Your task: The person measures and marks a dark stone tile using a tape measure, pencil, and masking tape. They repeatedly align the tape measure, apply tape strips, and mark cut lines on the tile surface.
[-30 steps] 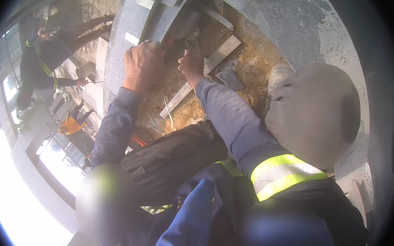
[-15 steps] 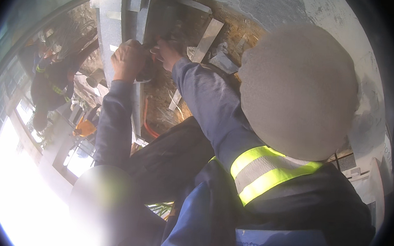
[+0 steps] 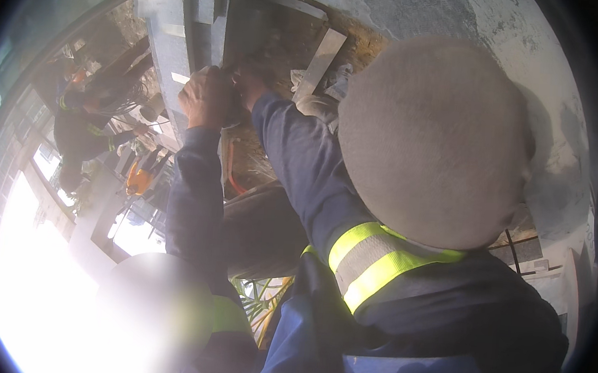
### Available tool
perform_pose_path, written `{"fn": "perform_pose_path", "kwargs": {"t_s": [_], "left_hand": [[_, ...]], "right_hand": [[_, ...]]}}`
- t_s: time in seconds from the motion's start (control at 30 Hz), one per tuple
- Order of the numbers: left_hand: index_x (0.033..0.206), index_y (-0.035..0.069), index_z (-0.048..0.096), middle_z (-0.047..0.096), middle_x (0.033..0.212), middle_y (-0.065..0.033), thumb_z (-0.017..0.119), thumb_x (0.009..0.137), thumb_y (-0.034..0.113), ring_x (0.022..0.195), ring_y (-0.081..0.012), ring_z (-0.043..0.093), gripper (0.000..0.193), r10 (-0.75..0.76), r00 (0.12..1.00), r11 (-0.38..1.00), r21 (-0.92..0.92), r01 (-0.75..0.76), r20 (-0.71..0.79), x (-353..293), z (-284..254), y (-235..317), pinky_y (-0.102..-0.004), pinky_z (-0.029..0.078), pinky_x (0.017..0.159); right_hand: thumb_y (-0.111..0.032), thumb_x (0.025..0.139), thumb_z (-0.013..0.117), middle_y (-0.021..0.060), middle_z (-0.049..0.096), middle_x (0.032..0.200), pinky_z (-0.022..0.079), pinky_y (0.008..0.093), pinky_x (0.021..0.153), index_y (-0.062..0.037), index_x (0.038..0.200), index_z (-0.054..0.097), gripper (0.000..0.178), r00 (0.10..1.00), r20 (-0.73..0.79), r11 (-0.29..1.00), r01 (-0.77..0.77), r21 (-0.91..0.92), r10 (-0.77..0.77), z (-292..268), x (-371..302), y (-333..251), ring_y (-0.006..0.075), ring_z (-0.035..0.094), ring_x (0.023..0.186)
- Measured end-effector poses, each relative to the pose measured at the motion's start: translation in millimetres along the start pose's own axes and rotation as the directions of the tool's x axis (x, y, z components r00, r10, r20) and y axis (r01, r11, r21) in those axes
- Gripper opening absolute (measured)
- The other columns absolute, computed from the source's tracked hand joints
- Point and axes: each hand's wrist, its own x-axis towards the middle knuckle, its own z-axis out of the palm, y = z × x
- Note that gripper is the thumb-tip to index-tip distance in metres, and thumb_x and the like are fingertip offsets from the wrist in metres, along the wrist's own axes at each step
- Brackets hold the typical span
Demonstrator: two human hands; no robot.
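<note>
My left hand (image 3: pixel 204 98), its fingers wrapped round, grips a dark hand-held tool (image 3: pixel 231 104) at the edge of some grey stone slabs (image 3: pixel 168 21). On the tool's other side is my right hand (image 3: pixel 250 87), closed on it too, though dust and shadow blur its fingers. What kind of tool it is cannot be made out, as the hands cover most of it. Hazy dust hangs over the dark area just beyond both hands. Both forearms are in dark blue sleeves, with a yellow and silver reflective band on the right one.
A narrow grey strip of slab (image 3: pixel 320 62) lies right of the hands on brown soil. An orange-red hose (image 3: pixel 232 171) runs below them. A large rounded beige-grey shape (image 3: pixel 437 144) blocks the right side. At left, a person (image 3: pixel 81 130) in dark clothes bends beside an orange object (image 3: pixel 138 177).
The view has shifted a little, so my hands and the slabs sit farther right. The dust near the tool looks thicker. The person at left has reached an arm outward.
</note>
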Motion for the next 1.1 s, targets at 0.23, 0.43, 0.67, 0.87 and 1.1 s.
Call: {"fn": "perform_pose_path", "kwargs": {"t_s": [0.23,0.43,0.67,0.87,1.1], "left_hand": [[0.105,0.016,0.081,0.077,0.104,-0.0156,0.070,0.088,0.037,0.102,-0.0381,0.073,0.029,-0.015,1.000,0.999,-0.033,0.015,0.001,-1,-3,6,-0.0487,0.056,0.088],[0.096,0.013,0.079,0.078,0.097,-0.0130,0.069,0.088,0.029,0.096,-0.0333,0.076,0.020,-0.072,0.997,0.997,0.036,0.073,-0.038,6,9,2,-0.0436,0.058,0.082],[0.103,0.012,0.080,0.077,0.103,-0.0166,0.069,0.088,0.034,0.102,-0.0384,0.073,0.029,-0.125,0.992,0.991,-0.062,0.122,-0.035,21,33,-17,-0.0467,0.056,0.086],[0.099,0.009,0.080,0.078,0.099,-0.0166,0.067,0.089,0.033,0.100,-0.0363,0.075,0.029,-0.141,0.989,0.987,-0.086,0.137,-0.039,19,27,-14,-0.0445,0.057,0.085],[0.099,0.009,0.080,0.077,0.100,-0.0178,0.067,0.089,0.032,0.098,-0.0380,0.075,0.029,-0.147,0.989,0.983,-0.110,0.144,-0.016,18,21,-12,-0.0457,0.057,0.085]], "right_hand": [[-0.022,0.101,0.064,0.0047,0.062,0.115,0.052,0.0318,0.077,-0.0103,0.125,0.059,0.027,0.998,-0.036,0.994,-0.051,0.094,0.055,7,0,-8,0.0183,0.064,0.099],[-0.021,0.100,0.065,0.0042,0.061,0.113,0.051,0.0318,0.076,-0.0102,0.124,0.060,0.026,0.997,-0.064,0.992,-0.036,0.120,0.044,8,-2,-12,0.0175,0.063,0.097],[-0.020,0.099,0.065,0.0036,0.061,0.112,0.051,0.0318,0.075,-0.0102,0.122,0.060,0.026,0.997,-0.074,0.991,-0.027,0.132,0.037,8,-4,-17,0.0165,0.062,0.094],[-0.019,0.098,0.066,0.0032,0.061,0.111,0.050,0.0318,0.074,-0.0101,0.121,0.061,0.025,0.996,-0.077,0.989,-0.028,0.142,0.039,8,-3,-20,0.0157,0.061,0.092],[-0.018,0.097,0.067,0.0026,0.060,0.109,0.049,0.0317,0.073,-0.0100,0.119,0.061,0.024,0.996,-0.079,0.989,-0.031,0.146,0.043,8,-4,-21,0.0147,0.060,0.090]]}}
